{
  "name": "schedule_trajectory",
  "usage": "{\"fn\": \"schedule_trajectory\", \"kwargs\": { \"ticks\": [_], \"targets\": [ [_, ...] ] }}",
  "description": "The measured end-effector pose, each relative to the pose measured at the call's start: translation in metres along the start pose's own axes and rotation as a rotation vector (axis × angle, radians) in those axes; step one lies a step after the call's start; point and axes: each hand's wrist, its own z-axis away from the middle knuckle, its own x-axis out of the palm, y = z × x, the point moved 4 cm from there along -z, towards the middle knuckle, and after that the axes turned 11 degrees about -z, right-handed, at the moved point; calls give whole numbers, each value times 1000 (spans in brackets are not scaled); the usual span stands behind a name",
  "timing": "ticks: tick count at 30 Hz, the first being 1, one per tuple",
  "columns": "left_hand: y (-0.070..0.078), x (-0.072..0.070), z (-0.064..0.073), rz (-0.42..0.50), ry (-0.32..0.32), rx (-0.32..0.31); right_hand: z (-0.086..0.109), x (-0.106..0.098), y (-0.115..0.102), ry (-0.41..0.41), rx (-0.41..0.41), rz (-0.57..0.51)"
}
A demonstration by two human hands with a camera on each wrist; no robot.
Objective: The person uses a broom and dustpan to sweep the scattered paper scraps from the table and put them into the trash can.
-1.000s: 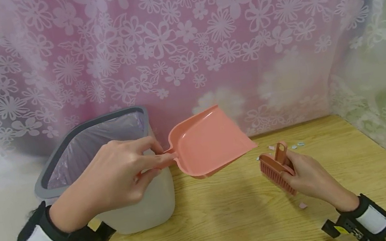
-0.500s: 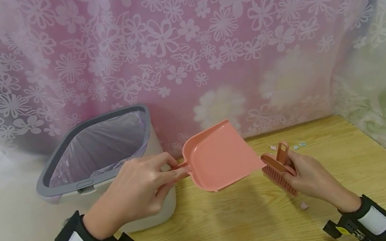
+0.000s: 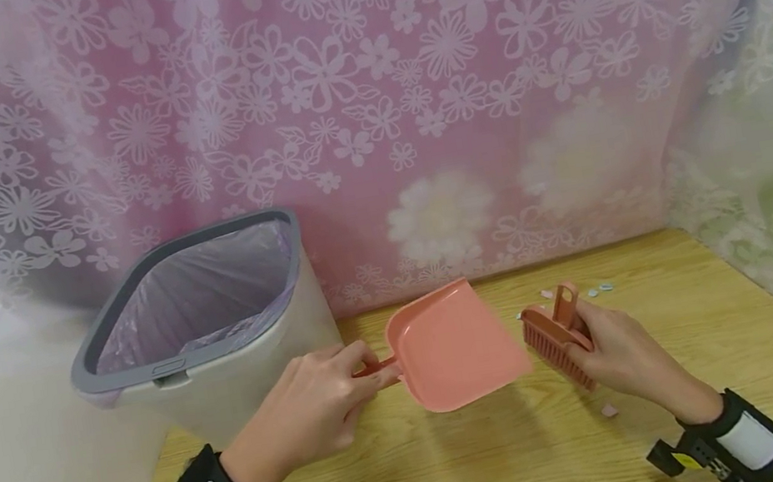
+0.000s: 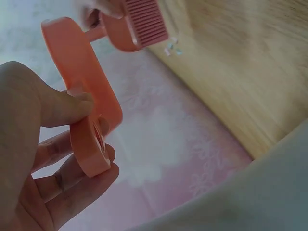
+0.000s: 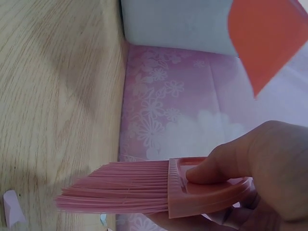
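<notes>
A salmon-pink dustpan (image 3: 457, 348) hangs over the table's middle, its wide lip facing right. My left hand (image 3: 314, 404) pinches its short handle, the thumb on one side and fingers on the other in the left wrist view. My right hand (image 3: 621, 356) grips a matching hand brush (image 3: 553, 337), thumb pressed on its back. The bristles (image 5: 115, 187) point toward the table in the right wrist view. Small pink and blue paper scraps (image 3: 605, 287) lie behind the brush, and one pink scrap (image 3: 609, 410) lies in front of it. The pan's visible inside is bare.
A pale bin (image 3: 278, 325) with a grey rim and a purple liner bag stands at the left, behind my left hand. The wooden table (image 3: 424, 479) ends at a pink floral curtain (image 3: 410, 102) at the back and a pale one on the right.
My left hand has carried the dustpan down and to the right, away from the bin and closer to the tabletop. The right hand and brush have stayed nearly still.
</notes>
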Motion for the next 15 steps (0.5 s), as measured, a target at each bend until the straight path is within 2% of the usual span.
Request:
{"fn": "schedule_trajectory", "kwargs": {
  "ticks": [8, 15],
  "targets": [
    [8, 29, 1, 15, -45, 7, -1, 0, 1, 1, -1, -6],
    [11, 52, 7, 57, -69, -23, -3, -2, 2, 3, -10, -2]
  ]
}}
